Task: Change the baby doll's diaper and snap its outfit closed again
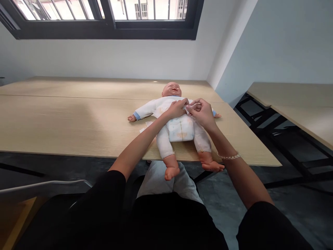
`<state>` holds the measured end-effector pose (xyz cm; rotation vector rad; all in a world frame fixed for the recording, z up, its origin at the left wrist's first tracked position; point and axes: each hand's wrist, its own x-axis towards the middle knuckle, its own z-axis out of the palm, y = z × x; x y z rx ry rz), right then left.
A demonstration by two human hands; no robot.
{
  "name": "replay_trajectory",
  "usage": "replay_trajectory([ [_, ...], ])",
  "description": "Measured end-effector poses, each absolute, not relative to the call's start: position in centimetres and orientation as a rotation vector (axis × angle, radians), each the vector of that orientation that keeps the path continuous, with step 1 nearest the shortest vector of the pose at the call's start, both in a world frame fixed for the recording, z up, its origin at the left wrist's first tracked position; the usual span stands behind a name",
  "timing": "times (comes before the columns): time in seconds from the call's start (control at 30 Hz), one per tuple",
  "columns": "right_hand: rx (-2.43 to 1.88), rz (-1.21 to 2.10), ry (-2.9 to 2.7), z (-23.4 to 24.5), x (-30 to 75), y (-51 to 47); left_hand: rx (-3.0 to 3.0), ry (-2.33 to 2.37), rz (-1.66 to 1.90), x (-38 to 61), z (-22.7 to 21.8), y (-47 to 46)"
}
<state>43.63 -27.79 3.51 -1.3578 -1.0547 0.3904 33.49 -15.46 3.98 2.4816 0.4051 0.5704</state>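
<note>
A baby doll (161,140) in a white suit with blue cuffs lies on its back, its feet over the table's front edge. A white diaper (181,129) with a pale print is drawn up between its legs over the belly. At the diaper's waist my left hand (178,108) has its fingers curled against the upper edge. Right beside it, my right hand (204,113) pinches a white bit of the diaper near the side on the right. The fingertips of both hands almost meet, and part of the waistband is hidden beneath them. White flaps stick out at the doll's hip on the left.
The doll rests on a light wooden table (65,125) set against the wall below a barred window (151,24). Another table (293,93) with black folding legs stands to the right. A chair's metal rail (52,182) is at lower left.
</note>
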Motion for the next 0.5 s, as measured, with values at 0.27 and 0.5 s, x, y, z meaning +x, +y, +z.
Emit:
replay_trajectory([
  [0.27,-1.577,0.231,-1.17,4.1,41.4,-27.5,2.113,0.377,0.791,34.0,3.5,-14.4],
  [0.5,-1.788,0.035,-1.361,3.3,39.9,-27.9,1.834,0.467,0.865,34.8,3.2,-14.2],
])
